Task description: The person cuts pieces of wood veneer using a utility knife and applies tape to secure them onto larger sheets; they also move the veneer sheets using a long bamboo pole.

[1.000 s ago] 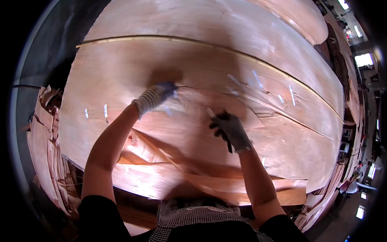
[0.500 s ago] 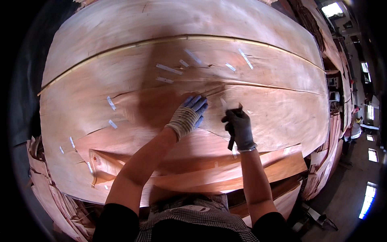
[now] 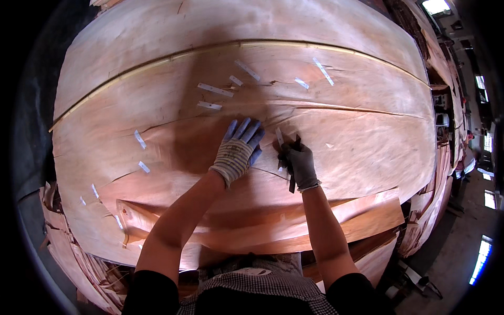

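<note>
A large sheet of pale wood veneer (image 3: 367,142) spreads in front of me, with wrinkles, splits and several short white tape strips (image 3: 215,90) stuck on it. My left hand (image 3: 239,149), in a striped glove with blue-grey fingers, lies flat on the veneer with its fingers stretched out. Just to its right, my right hand (image 3: 301,164), in a dark grey glove, is closed around a slim dark tool (image 3: 292,184) whose exact kind I cannot make out. A loose-looking white strip (image 3: 279,136) shows at the right fingertips, close to the sheet.
A thin bamboo-like stick (image 3: 241,44) runs across the far part of the veneer. A curled veneer piece (image 3: 336,215) lies along the near edge. Stacked veneer (image 3: 430,199) stands at the right, beside a floor (image 3: 451,257) with machinery near me.
My right hand has moved left and slightly down, bringing the white strip closer to my left hand. My left hand has shifted slightly left, its fingers now more spread.
</note>
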{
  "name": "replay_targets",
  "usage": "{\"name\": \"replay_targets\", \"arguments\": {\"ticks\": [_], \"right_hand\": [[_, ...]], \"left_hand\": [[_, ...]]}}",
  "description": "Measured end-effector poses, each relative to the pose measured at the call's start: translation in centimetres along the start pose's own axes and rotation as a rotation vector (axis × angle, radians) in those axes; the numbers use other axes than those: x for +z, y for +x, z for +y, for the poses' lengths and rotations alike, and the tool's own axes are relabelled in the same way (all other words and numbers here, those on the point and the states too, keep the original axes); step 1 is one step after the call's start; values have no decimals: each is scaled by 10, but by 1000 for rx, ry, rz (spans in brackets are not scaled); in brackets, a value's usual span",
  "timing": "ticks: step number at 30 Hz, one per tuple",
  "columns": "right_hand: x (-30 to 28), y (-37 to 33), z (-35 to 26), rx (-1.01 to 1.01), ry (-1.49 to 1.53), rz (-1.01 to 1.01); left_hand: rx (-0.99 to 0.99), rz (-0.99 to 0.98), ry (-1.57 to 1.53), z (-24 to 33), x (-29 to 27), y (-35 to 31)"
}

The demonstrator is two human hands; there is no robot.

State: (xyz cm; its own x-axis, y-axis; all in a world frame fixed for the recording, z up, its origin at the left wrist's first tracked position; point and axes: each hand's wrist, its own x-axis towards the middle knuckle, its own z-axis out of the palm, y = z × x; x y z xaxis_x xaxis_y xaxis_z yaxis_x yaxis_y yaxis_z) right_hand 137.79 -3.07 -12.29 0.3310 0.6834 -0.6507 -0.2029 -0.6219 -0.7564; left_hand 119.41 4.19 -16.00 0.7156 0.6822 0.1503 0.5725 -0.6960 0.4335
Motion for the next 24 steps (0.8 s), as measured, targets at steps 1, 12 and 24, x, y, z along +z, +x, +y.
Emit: {"name": "replay_targets", "arguments": {"ticks": [1, 12, 24], "right_hand": [[-2, 3, 1, 7, -12, -1], [-24, -21, -9, -160, 500, 54], [28, -20, -51, -250, -114, -233]], "left_hand": [[-36, 39, 17, -2, 1, 0], [-9, -11, -73, -9, -82, 16], [-58, 295, -731, -53, -192, -59]]}}
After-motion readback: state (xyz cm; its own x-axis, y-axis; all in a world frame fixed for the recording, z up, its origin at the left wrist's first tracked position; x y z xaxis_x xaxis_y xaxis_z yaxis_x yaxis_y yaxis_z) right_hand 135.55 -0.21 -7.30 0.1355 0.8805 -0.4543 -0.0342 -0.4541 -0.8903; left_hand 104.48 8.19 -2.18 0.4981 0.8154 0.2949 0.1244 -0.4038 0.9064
